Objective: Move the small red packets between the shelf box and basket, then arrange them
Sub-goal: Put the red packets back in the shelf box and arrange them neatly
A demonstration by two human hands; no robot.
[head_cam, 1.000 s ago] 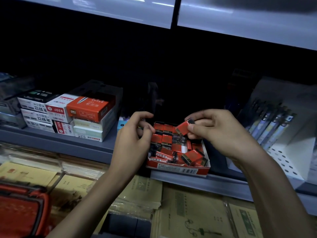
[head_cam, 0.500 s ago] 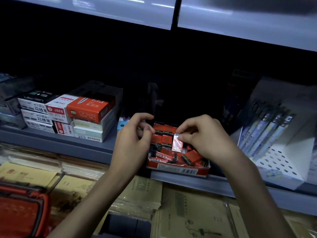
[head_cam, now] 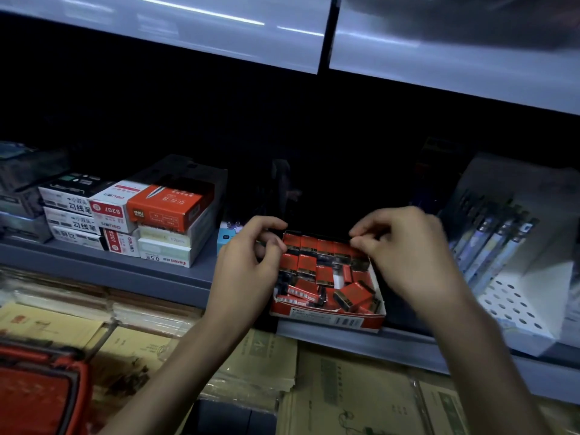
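Observation:
The red shelf box [head_cam: 329,321] sits at the front edge of the grey shelf, full of small red packets [head_cam: 317,265]. The back rows stand in neat lines; those at the front lie jumbled. My left hand [head_cam: 248,265] curls around the box's left back corner, thumb and forefinger at its wall. My right hand [head_cam: 405,252] hovers over the right back corner, its fingertips pinched on the last packet [head_cam: 345,251] of the back row. The red basket [head_cam: 40,394] shows at the bottom left, its inside blurred.
Stacked white and orange stationery boxes [head_cam: 150,215] stand on the shelf to the left. A white perforated pen display [head_cam: 514,271] stands to the right. Brown paper envelopes [head_cam: 345,390] lie on the level below. The shelf above overhangs the dark back.
My right hand carried a red packet from above the box down into the back row, then shifted right with its fingertips on it. The left hand stayed at the box's corner.

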